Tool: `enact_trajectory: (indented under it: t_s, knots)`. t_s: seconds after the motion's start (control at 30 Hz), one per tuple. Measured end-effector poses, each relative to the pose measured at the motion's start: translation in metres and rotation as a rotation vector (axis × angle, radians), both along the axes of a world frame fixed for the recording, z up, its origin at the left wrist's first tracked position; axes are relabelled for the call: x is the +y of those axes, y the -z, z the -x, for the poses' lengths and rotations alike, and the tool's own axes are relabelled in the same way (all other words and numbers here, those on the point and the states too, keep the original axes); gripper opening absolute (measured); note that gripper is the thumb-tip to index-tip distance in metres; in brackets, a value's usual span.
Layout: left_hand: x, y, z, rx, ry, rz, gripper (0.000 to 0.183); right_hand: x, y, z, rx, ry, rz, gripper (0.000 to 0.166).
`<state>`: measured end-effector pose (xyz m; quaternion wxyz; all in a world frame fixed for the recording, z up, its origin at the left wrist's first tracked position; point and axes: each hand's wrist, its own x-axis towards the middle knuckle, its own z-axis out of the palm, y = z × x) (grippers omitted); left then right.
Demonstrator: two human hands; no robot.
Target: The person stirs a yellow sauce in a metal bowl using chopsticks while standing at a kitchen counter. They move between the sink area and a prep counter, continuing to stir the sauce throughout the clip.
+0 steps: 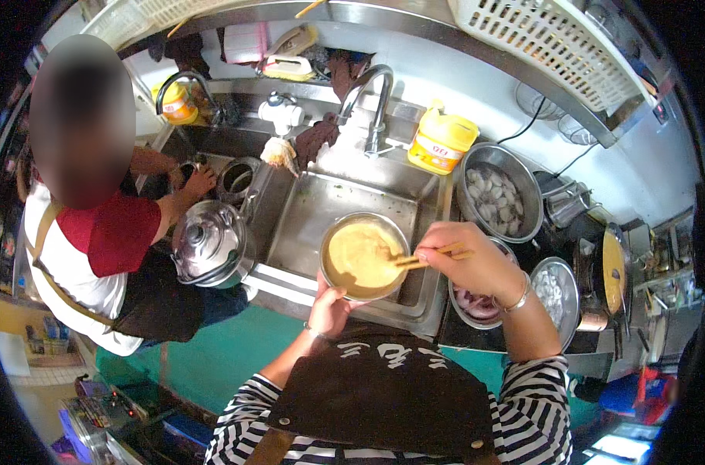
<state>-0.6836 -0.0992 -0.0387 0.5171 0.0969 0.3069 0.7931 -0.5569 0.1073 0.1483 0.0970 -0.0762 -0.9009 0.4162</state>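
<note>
Over the near part of a stainless steel sink (341, 203), my left hand (330, 308) grips the lower rim of a round metal bowl (324, 278). Inside the bowl is a thick yellow-beige mixture (358, 256). My right hand (460, 256) pinches a pair of wooden chopsticks (416, 263), whose tips dip into the mixture at the right side of the bowl. Beneath my right hand and wrist, partly hidden, stands a metal bowl with pinkish raw pieces (477, 305) in it.
Right of the sink stand a yellow jug (444, 139), a metal basin (468, 203) of pale pieces in liquid and another metal bowl (570, 290). A faucet (377, 116) rises behind. At left, a person (108, 232) works beside a lidded metal pot (210, 241). A perforated basket (556, 52) hangs overhead.
</note>
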Motion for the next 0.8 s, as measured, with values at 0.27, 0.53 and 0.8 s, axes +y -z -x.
enact_trajectory:
  t_s: [0.27,0.53,0.8]
  knots:
    - [0.001,0.002,-0.001,0.022,-0.008,0.029,0.08,-0.023,0.038,0.021,0.187,0.235,0.004,0.014]
    - [0.003,-0.002,-0.003,0.032,0.004,0.002,0.079,-0.02,0.061,-0.01,0.164,0.413,0.003,0.014]
    - [-0.002,0.005,0.0,0.02,-0.022,0.006,0.077,-0.022,0.08,-0.014,0.219,0.451,0.202,0.016]
